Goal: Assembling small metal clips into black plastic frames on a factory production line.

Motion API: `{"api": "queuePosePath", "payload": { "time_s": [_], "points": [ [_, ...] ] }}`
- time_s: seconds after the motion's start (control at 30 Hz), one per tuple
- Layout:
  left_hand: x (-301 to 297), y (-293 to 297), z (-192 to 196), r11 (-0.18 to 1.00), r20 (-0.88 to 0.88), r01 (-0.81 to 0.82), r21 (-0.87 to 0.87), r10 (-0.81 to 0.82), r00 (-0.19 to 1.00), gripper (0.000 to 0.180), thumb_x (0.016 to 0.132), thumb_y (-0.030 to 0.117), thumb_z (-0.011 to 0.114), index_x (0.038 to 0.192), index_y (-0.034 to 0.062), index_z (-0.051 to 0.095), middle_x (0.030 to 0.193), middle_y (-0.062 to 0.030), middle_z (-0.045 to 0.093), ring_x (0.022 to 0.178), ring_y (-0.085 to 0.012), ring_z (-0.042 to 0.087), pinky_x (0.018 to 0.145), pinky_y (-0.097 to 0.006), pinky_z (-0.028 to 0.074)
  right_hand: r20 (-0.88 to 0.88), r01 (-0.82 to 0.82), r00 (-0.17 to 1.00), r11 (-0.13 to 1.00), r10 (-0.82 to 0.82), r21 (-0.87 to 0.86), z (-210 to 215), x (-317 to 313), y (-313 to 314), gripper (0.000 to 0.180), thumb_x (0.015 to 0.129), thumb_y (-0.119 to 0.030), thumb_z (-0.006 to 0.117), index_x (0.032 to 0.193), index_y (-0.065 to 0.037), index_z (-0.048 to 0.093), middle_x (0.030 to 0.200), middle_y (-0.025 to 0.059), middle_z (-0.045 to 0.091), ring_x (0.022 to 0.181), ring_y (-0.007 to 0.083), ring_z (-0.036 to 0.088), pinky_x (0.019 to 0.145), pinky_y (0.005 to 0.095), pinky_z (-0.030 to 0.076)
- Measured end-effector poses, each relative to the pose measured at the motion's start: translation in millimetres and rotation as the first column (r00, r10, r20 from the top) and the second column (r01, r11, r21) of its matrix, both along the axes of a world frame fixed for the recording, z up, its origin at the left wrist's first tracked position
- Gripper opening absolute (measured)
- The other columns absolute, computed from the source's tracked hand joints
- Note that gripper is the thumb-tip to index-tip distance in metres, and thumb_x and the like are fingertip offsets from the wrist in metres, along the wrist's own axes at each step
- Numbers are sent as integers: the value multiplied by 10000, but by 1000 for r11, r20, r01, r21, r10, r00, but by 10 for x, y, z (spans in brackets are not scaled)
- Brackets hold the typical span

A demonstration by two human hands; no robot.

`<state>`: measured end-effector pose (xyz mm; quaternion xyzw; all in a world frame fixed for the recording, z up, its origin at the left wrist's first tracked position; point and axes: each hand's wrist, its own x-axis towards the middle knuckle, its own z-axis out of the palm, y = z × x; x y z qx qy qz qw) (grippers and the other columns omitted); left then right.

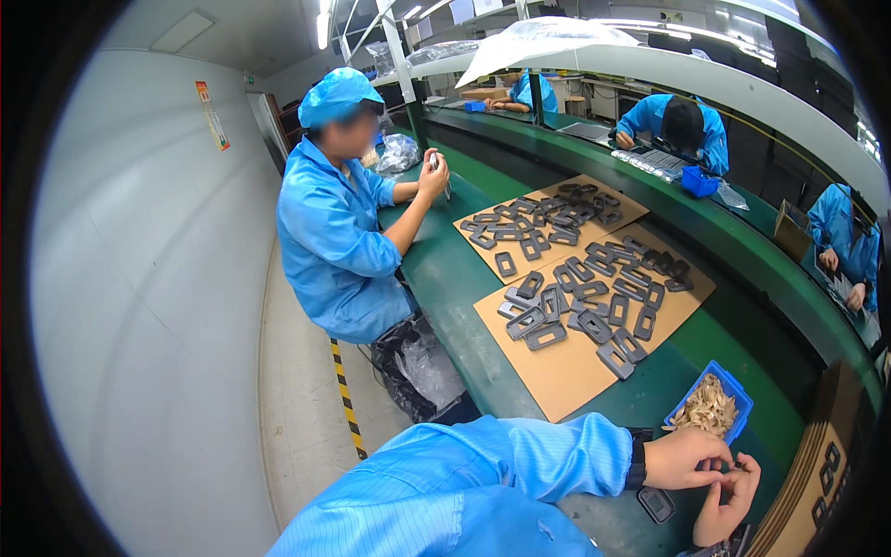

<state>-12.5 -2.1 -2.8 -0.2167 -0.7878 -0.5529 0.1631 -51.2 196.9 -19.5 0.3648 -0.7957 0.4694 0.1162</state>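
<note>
Far to the left of the blue bin (742, 408), a co-worker (336, 232) in blue clothes raises both hands around a small item. Nearer, to the upper left of the bin, many dark grey frames (618, 360) lie on brown cardboard sheets (548, 381) upon the green bench (445, 278). Below and left of the bin, one dark housing (657, 504) rests alone, near the sleeve. The left hand (685, 459) is just below the bin, fingers bent; the bin itself carries tan pieces (707, 407). The right hand (729, 506), below the bin, meets the left one at the fingertips, where a small dark part (739, 464) shows. Whose grip has this part, or whether both pinch it, I cannot tell. The step in hand seems to be fine fingertip work on it; the next move, I judge, calls for steady, light fingers.
</note>
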Motion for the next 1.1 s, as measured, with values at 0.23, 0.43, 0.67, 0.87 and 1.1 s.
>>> {"api": "queuePosePath", "payload": {
  "time_s": [0.23, 0.43, 0.67, 0.87, 1.1],
  "points": [
    [25, 112, -74, 1000, -47, 2, 27, -1, 999, 139, 872, 88, 660, 980, 1, 656, 822, -114, 661, 730, -241, 660, 651, -331, 527, 108, 14, 994, 970, 12, -243, -205, -36, 91, 310, 849, 25, 639, 1113, -32, 487, 1293, 119, 439, 963, 181, 598, 842, 290, 505],
    [50, 87, -22, 991, 152, -32, 130, 12, 988, 177, 926, 109, 629, 1068, 9, 661, 866, -110, 698, 769, -129, 663, 672, -286, 533, 492, 116, 841, 812, 226, -572, -6, 70, -25, 489, 886, 65, 592, 1331, -21, 409, 1270, 135, 505, 1052, 199, 616, 891, 289, 508],
    [-2, 12, -42, 996, 179, -61, 69, 48, 983, 288, 922, 72, 650, 1198, -3, 612, 850, -91, 713, 744, -124, 685, 664, -272, 555, 671, 190, 672, 803, 314, -565, -97, -99, 25, 189, 944, -37, 622, 1123, -7, 572, 963, 94, 693, 774, 119, 666, 643, 211, 531],
    [-13, 19, -36, 992, 88, -93, 85, 86, 992, 303, 899, 95, 687, 1185, 13, 631, 877, -112, 719, 727, -150, 692, 632, -281, 547, 631, 144, 717, 822, 297, -551, -60, -67, -7, 143, 936, -22, 628, 1072, -7, 589, 923, 79, 677, 763, 117, 652, 662, 217, 513],
    [23, 70, -86, 988, -77, -111, -108, 103, 992, 122, 848, 166, 672, 912, 62, 665, 866, -135, 651, 848, -345, 645, 735, -427, 524, 581, 75, 799, 934, 152, -348, -92, 54, 75, 136, 970, -130, 610, 1002, 1, 629, 918, 52, 662, 798, 99, 620, 681, 218, 503]
  ]
}}
